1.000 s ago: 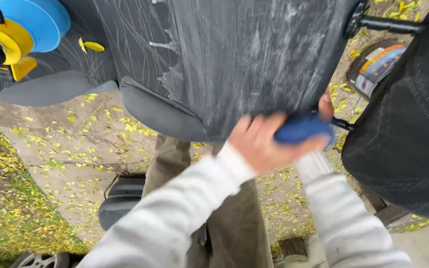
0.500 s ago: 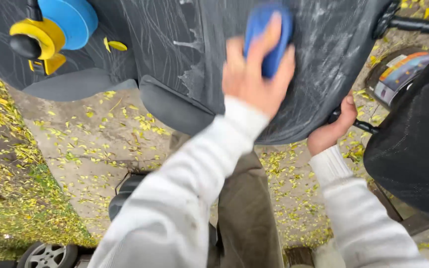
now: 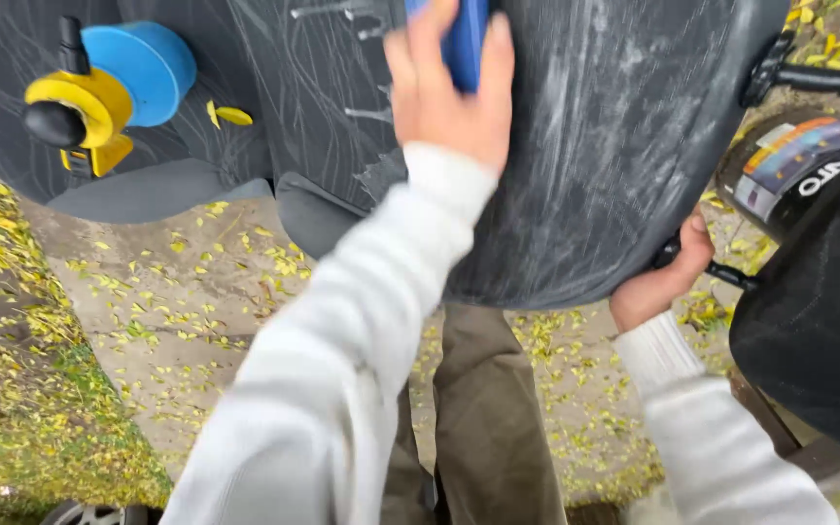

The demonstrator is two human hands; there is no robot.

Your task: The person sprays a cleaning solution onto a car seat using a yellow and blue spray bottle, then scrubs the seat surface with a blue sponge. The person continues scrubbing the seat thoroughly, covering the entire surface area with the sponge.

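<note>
Left hand (image 3: pixel 447 92) gripping blue pad (image 3: pixel 466 39) against grey, half-streaked seat back (image 3: pixel 595 146), right hand (image 3: pixel 661 282) clutching lower edge; far side unscrubbed.

Left hand (image 3: pixel 444 92) on seat panel (image 3: pixel 614 146); right hand (image 3: pixel 658 282) under its edge; spool (image 3: pixel 114 83) far left.

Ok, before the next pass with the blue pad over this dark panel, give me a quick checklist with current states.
1. Left hand grips the blue pad: ok.
2. Pad flat against the dark panel: cannot tell, fingers cover it.
3. Right hand steadies the panel's lower edge: ok.
4. Yellow leaf stuck on the panel's left part: not ok.
5. Blue and yellow reel apart from the pad: ok.
6. White streaks on the panel: not ok.
</note>
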